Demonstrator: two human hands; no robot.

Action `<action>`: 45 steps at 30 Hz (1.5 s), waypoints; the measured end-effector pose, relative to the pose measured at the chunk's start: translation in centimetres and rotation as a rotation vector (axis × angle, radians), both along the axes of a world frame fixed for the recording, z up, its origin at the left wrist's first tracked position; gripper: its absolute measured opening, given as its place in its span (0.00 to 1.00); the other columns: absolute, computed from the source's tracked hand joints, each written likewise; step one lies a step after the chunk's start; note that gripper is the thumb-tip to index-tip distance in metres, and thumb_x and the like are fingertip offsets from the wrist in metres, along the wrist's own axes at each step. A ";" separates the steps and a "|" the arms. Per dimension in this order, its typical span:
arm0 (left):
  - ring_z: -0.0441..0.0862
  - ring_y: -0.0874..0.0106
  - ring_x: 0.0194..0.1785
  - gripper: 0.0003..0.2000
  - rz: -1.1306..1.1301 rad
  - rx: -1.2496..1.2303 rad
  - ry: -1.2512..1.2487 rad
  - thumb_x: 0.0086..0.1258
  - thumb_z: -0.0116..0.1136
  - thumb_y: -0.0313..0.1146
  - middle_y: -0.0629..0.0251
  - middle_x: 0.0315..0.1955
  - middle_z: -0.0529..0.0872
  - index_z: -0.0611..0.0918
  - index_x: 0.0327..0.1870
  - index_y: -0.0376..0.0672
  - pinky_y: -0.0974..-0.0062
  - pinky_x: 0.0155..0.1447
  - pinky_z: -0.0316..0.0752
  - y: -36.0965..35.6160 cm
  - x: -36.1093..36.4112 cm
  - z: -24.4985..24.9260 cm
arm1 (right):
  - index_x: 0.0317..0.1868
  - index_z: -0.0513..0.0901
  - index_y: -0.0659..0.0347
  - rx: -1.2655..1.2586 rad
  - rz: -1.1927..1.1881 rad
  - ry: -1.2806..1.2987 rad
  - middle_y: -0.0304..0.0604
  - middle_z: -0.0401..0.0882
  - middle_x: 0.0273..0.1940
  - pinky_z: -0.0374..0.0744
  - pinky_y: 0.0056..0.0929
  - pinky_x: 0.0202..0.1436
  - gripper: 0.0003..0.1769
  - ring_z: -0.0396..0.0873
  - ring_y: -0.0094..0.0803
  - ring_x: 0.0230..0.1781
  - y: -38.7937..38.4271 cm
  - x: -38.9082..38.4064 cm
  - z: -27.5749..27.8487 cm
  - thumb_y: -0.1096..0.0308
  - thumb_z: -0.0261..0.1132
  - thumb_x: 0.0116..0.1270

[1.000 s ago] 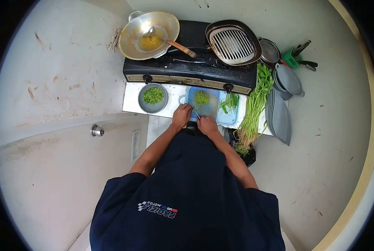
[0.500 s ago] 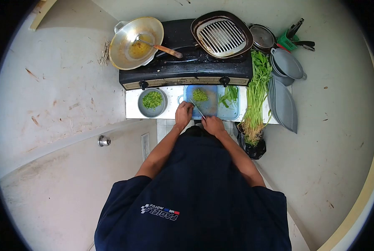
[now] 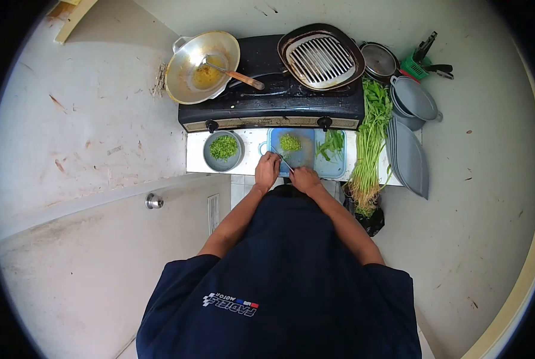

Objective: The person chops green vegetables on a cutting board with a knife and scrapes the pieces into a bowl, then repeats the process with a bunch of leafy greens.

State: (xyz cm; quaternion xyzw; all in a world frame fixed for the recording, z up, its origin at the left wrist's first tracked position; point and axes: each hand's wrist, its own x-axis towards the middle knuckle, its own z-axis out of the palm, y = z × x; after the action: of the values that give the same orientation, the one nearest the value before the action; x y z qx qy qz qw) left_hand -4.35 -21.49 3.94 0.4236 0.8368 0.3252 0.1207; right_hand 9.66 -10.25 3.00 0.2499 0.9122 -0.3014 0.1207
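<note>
My right hand (image 3: 304,178) is closed around the handle of a knife (image 3: 286,163), whose blade slants up and left over a blue cutting board (image 3: 303,160). At the board's lower left, my left hand (image 3: 267,170) has its fingers bent together close beside the blade. Whatever those fingers hold, if anything, is hidden. A small heap of chopped greens (image 3: 290,142) lies on the board just beyond the blade. To its right are cut green leaves (image 3: 331,144). More chopped greens (image 3: 223,147) fill a grey bowl (image 3: 240,157) left of the board.
Behind the board stands a black stove (image 3: 261,107) carrying a wok (image 3: 177,81) with a wooden-handled ladle (image 3: 243,78) and a grill pan (image 3: 321,60). Long leafy stalks with roots (image 3: 369,137) lie at right, beside grey plates (image 3: 410,158), pots (image 3: 416,99) and a green utensil basket (image 3: 412,67).
The whole view has shifted slightly, so everything sits a little lower and further right. My left hand has drawn slightly towards my body; my right hand still holds the knife.
</note>
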 end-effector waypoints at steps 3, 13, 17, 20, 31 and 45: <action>0.82 0.50 0.41 0.02 0.027 -0.025 -0.013 0.70 0.60 0.25 0.54 0.37 0.82 0.85 0.39 0.40 0.55 0.48 0.78 -0.3 0.3 0.2 | 0.36 0.90 0.66 -0.006 0.013 -0.002 0.62 0.88 0.38 0.85 0.53 0.50 0.24 0.88 0.57 0.42 0.2 0.5 -0.1 0.54 0.56 0.78; 0.87 0.56 0.39 0.04 0.118 0.101 -0.188 0.67 0.60 0.23 0.54 0.35 0.88 0.87 0.38 0.37 0.62 0.48 0.80 -0.2 0.5 -0.8 | 0.36 0.90 0.65 -0.008 0.008 0.067 0.63 0.87 0.35 0.85 0.54 0.48 0.25 0.88 0.58 0.38 0.8 2.1 0.0 0.53 0.55 0.77; 0.87 0.56 0.39 0.05 0.117 0.096 -0.129 0.67 0.60 0.25 0.54 0.35 0.88 0.88 0.36 0.37 0.62 0.48 0.80 -0.3 0.4 -1.5 | 0.37 0.90 0.66 -0.032 0.017 0.083 0.63 0.87 0.35 0.85 0.54 0.48 0.25 0.88 0.59 0.38 0.7 1.6 0.7 0.54 0.55 0.77; 0.87 0.55 0.39 0.05 0.150 0.047 -0.153 0.67 0.60 0.25 0.54 0.35 0.88 0.88 0.36 0.37 0.61 0.48 0.80 -0.1 0.7 -0.6 | 0.37 0.89 0.67 -0.022 0.034 0.086 0.63 0.87 0.35 0.85 0.54 0.46 0.25 0.88 0.59 0.37 0.6 1.4 0.4 0.53 0.56 0.77; 0.84 0.53 0.41 0.03 0.187 0.051 -0.084 0.67 0.63 0.25 0.55 0.34 0.85 0.88 0.37 0.39 0.58 0.49 0.78 -0.4 1.2 -0.6 | 0.40 0.90 0.65 -0.029 0.131 -0.028 0.61 0.88 0.41 0.85 0.53 0.51 0.24 0.88 0.57 0.42 1.8 0.6 0.1 0.54 0.57 0.76; 0.85 0.55 0.44 0.04 0.239 0.058 -0.188 0.66 0.65 0.30 0.56 0.34 0.88 0.89 0.35 0.41 0.59 0.51 0.78 -0.5 0.7 -1.4 | 0.38 0.90 0.65 -0.024 0.109 -0.009 0.61 0.88 0.37 0.85 0.53 0.48 0.24 0.88 0.57 0.40 1.7 1.4 1.1 0.54 0.57 0.77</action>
State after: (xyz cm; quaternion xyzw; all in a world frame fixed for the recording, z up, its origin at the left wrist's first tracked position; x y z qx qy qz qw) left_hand -3.63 -22.02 2.55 0.2922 0.8564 0.3997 0.1467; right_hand 11.02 -8.51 4.10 0.1999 0.9202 -0.3042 0.1441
